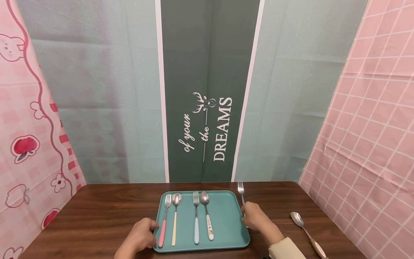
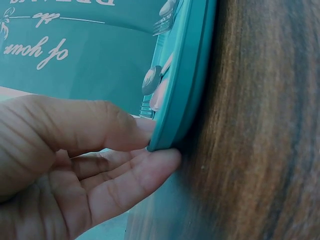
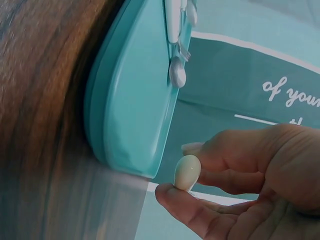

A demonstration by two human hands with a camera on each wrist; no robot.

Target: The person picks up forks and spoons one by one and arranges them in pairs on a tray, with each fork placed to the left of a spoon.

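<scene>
A teal tray [image 1: 228, 219] lies on the table, and my left hand [image 1: 141, 233] pinches its left rim between thumb and fingers, as the left wrist view shows close up. At the tray's right side my right hand [image 1: 257, 216] holds a fork [image 1: 240, 187], tines pointing away from me. Thumb and fingertips pinch the rounded, cream handle end [image 3: 187, 172] of that fork in the right wrist view. On the tray, side by side, lie a pink-handled fork [image 1: 162, 230], a yellow-handled spoon [image 1: 174, 226], a pale blue-handled fork [image 1: 196, 230] and a spoon with a patterned white handle [image 1: 209, 228].
A spoon with a wood-like handle [image 1: 317, 248] lies on the dark wooden table [image 1: 110, 205], right of my right arm. Behind the table hangs a green curtain [image 1: 207, 54] with white lettering; pink cloths hang at both sides.
</scene>
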